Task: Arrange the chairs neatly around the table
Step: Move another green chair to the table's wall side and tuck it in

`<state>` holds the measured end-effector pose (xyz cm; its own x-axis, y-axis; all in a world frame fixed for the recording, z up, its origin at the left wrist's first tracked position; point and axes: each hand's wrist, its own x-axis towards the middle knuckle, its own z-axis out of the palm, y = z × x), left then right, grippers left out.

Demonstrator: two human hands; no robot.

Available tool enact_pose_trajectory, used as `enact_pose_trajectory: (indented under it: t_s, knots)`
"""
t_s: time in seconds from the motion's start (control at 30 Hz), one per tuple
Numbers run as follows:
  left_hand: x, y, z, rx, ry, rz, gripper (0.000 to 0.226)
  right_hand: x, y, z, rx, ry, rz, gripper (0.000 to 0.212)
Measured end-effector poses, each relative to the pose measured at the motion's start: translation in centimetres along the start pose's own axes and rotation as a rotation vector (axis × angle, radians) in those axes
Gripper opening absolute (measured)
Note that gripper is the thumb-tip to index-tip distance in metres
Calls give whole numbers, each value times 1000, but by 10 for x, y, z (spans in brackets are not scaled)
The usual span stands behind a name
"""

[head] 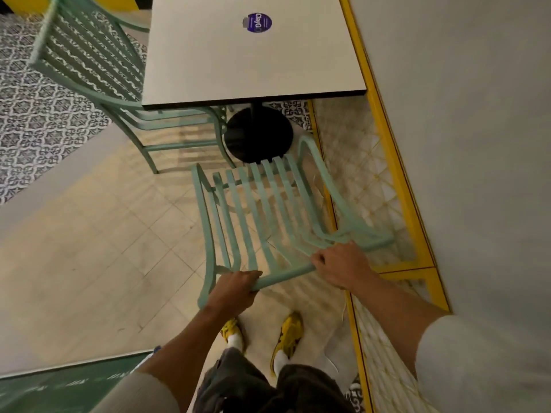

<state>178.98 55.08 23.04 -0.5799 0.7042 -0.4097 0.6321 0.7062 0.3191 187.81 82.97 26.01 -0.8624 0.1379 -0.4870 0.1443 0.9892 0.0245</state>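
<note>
A mint-green slatted metal chair point(262, 204) stands in front of me, its seat pointing at the white square table point(208, 61). Both hands grip the curved top rail of its backrest: my left hand point(235, 289) near the rail's left end, my right hand point(340, 265) toward the right end. The chair's front edge sits close to the table's black round pedestal base point(259, 135), short of the tabletop's near edge. A second mint-green chair point(89, 55) stands at the table's left side, its seat partly tucked under the top.
A yellow-framed mesh partition point(387, 174) and a pale wall point(477, 114) run close along the right. Patterned grey tiles point(35, 120) lie at left, cream tiles underfoot. A green board point(59, 386) is at lower left. My yellow shoes point(286, 335) stand behind the chair.
</note>
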Motion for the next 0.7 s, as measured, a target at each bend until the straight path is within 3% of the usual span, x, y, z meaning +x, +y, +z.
enact_pose_trajectory:
  t_s: [0.13,0.33,0.7]
  knots:
    - [6,-17,-7,28,-28,56,48,-13,-3,20,155,128,52,53]
    - [27,-34,-15,84,-28,141,49,-3,11,32,176,347,72,53]
    - [84,-44,-46,126,24,79,42,56,24,12,119,506,170,70]
